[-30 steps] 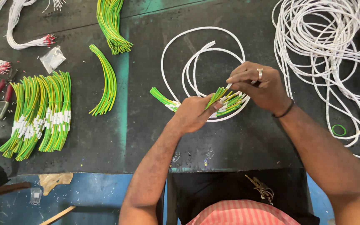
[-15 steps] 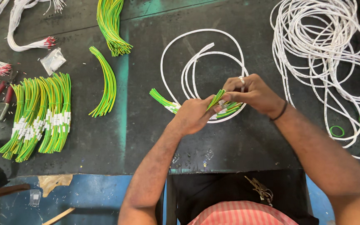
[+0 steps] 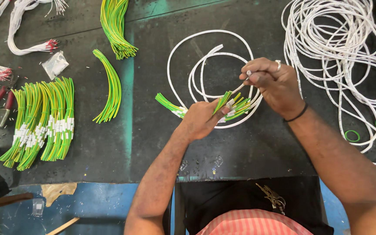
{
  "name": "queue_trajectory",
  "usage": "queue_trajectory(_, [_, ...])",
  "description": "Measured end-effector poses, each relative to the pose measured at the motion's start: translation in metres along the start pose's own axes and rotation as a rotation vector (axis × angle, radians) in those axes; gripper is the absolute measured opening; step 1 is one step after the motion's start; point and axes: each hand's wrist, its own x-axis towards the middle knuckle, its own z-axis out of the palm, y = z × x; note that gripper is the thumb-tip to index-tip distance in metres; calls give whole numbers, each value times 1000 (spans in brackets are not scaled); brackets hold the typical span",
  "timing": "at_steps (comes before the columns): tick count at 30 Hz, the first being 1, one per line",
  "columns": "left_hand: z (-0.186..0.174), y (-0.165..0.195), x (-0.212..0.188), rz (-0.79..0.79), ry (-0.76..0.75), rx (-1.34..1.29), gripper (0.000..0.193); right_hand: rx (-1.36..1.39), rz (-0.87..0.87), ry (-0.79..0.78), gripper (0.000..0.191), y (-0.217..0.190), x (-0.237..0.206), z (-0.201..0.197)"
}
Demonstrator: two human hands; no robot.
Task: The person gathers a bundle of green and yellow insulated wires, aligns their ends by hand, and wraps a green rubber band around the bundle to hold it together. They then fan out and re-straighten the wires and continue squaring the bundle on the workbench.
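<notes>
My left hand (image 3: 203, 118) grips a small bundle of green-yellow wires (image 3: 233, 105) with white sleeves, one end sticking out to the left over the black mat. My right hand (image 3: 271, 82), with a ring and a black wristband, pinches the tip of a white cable (image 3: 205, 65) just above the bundle's right end. That cable lies in loose loops on the mat behind both hands.
Sleeved green-yellow wire bundles (image 3: 40, 122) lie at left, a loose curved bunch (image 3: 109, 87) beside them, another bunch (image 3: 115, 26) at the top. White wires with red ends (image 3: 27, 48) and a small plastic bag (image 3: 55, 64) sit top left. A big white cable coil (image 3: 344, 48) fills the right.
My right hand has lifted from the bundle's end and moved up and to the right, pinching the white cable tip. My left hand keeps the bundle in place.
</notes>
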Motion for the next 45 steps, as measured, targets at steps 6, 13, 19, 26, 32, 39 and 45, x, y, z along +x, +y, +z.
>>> queue_trajectory(6, [3,-4,1,-5,-16,20,44,-227,47,58,15,2,-4,1])
queue_trajectory(13, [4,-3,0,16,-3,3,42,-735,-13,6,13,1,-2,-2])
queue_trajectory(19, [3,-3,-1,39,-2,3,39,-808,-353,-210,19,2,7,3])
queue_trajectory(26, [3,-1,1,30,-17,16,38,-860,-331,-191,23,-5,3,13])
queue_trajectory(32, [2,1,1,21,-20,28,36,-776,-299,-213,19,-14,-1,14])
queue_trajectory(39, [2,1,1,15,-28,33,37,-609,-34,-110,9,-9,-7,7])
queue_trajectory(45, [3,2,2,11,-39,40,37,-671,-165,-164,11,-8,-5,1])
